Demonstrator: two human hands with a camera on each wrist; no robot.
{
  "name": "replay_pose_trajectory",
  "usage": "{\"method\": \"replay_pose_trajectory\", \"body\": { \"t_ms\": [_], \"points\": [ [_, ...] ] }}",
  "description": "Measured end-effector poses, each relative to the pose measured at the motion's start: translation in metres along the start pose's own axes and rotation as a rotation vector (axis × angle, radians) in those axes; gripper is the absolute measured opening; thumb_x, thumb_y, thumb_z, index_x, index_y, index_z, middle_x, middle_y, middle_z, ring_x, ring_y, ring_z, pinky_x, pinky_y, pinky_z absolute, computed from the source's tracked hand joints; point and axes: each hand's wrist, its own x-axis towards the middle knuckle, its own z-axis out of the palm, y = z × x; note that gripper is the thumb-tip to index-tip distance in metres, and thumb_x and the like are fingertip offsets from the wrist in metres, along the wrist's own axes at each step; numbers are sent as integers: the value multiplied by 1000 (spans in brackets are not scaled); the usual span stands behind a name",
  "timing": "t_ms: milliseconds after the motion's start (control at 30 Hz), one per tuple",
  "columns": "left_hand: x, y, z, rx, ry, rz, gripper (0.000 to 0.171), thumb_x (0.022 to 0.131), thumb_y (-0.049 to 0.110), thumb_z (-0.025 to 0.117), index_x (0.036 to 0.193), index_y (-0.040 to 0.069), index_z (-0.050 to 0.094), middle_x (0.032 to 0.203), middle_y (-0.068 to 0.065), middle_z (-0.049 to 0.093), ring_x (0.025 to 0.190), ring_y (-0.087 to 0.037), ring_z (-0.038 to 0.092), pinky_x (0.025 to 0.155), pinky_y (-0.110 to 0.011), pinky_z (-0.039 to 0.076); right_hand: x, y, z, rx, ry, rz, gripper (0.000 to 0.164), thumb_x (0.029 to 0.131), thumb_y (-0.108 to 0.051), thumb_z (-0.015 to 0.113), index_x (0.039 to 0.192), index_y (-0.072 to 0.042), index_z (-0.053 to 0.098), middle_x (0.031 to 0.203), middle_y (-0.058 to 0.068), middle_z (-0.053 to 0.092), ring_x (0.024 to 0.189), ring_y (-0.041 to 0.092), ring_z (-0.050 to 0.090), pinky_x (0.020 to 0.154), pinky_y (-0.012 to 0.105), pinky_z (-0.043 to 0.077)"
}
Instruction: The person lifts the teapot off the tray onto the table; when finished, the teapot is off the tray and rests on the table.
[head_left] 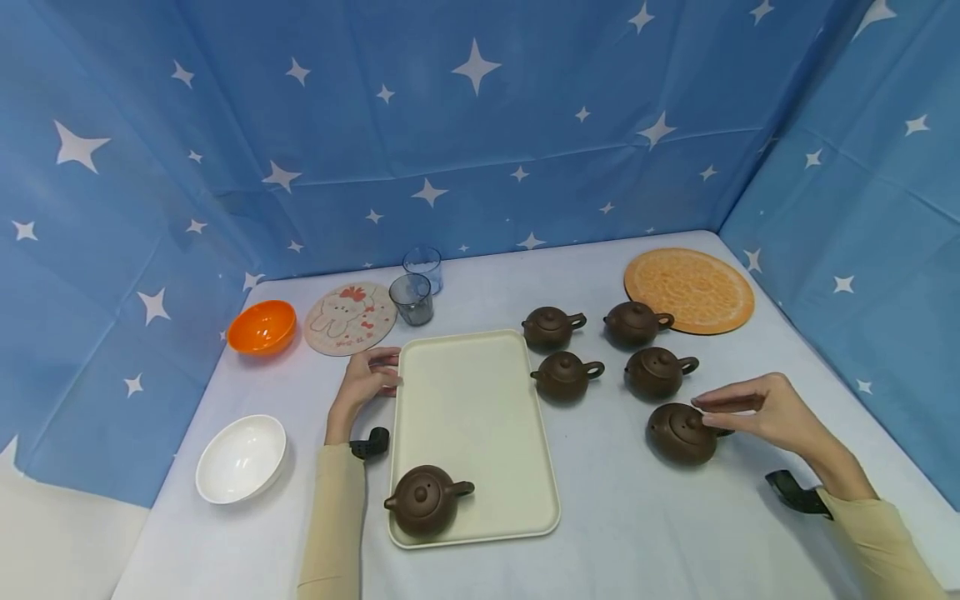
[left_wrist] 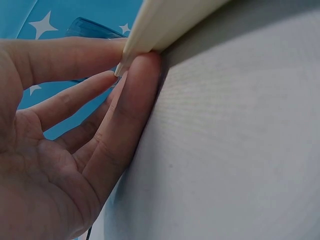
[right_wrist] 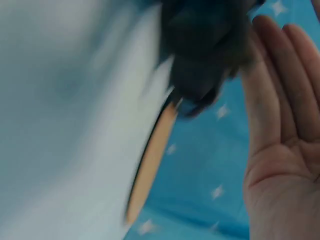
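A cream tray (head_left: 472, 433) lies on the white-covered table. On its near left corner sits a dark brown teapot (head_left: 425, 502). My left hand (head_left: 364, 385) is at the tray's left side; in the left wrist view its thumb and fingers (left_wrist: 140, 85) pinch the tray's rim (left_wrist: 155, 30). My right hand (head_left: 761, 412) is over the handle side of the nearest right-hand teapot (head_left: 681, 435), fingers fairly straight and tips close by the lid knob. In the right wrist view that hand (right_wrist: 285, 135) shows extended fingers beside a blurred dark teapot (right_wrist: 200, 55).
Several more brown teapots (head_left: 564, 377) stand right of the tray. An orange round mat (head_left: 690, 290) lies at the back right. To the left are a white bowl (head_left: 242, 460), an orange bowl (head_left: 262, 327), a cartoon mat (head_left: 350, 321), a grey glass (head_left: 412, 300) and a blue glass (head_left: 423, 265).
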Motion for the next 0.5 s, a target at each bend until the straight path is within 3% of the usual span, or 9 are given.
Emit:
{"method": "replay_pose_trajectory", "body": {
  "t_ms": [233,500],
  "points": [
    [-9,15,-1,-25,-30,-21,59,77,-15,61,134,-8,48,123,-30,52,79,-19,64,67,-35,62,37,-42,38,68,-6,-113,22,78,-1,76,100,1,74,94,6,74,83,6,69,69,18,58],
    [1,0,-1,-12,-11,2,59,78,-13,63,134,-6,50,121,-26,54,76,-15,63,64,-31,61,71,-88,103,187,-219,-177,26,84,-12,74,105,4,71,97,11,74,88,14,71,73,26,60]
  ]
}}
